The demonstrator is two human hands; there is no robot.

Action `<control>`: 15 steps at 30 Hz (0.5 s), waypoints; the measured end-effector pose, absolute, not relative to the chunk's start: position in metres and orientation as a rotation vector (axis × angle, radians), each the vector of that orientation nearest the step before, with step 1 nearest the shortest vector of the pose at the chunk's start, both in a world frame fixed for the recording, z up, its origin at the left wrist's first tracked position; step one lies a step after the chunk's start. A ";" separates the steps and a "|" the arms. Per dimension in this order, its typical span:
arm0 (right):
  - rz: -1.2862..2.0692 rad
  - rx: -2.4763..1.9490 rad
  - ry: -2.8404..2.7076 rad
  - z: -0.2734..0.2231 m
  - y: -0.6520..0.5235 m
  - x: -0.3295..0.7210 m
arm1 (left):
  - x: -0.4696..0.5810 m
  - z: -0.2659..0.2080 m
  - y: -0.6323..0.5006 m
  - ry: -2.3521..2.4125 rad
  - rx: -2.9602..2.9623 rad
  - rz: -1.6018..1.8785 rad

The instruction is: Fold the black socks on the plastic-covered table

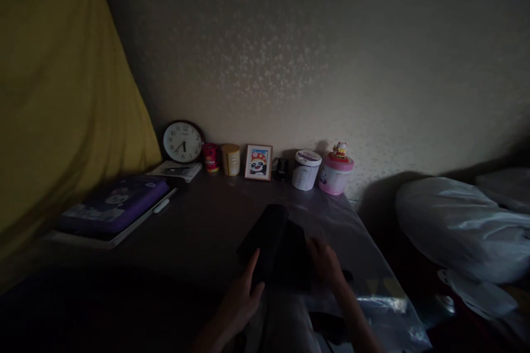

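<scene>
Left hand [240, 299] at black item [269, 234], fingers spread; right hand [326, 262] blurred at its right edge, fingers unclear; tabletop [199, 220] extends leftward.

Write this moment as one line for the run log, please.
left hand: at near side of dark thing; right hand: at its right side, blurred; back of table: clock, picture frame

Dim room in a home, patterned wallpaper [273, 66], yellow curtain [62, 83], clock [183, 142], framed panda picture [259, 162]
</scene>
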State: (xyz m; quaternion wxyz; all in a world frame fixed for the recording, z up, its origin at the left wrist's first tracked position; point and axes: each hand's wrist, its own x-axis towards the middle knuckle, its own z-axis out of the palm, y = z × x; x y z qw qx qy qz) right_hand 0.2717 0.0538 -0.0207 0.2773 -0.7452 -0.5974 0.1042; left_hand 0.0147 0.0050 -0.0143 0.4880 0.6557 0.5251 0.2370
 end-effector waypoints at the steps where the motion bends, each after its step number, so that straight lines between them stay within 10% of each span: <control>1: 0.345 -1.991 -1.559 -0.022 0.059 0.273 | 0.015 -0.015 0.005 1.275 1.597 0.583; 15: 0.449 -1.956 -1.454 -0.028 0.093 0.275 | 0.012 -0.012 0.005 1.246 1.614 0.652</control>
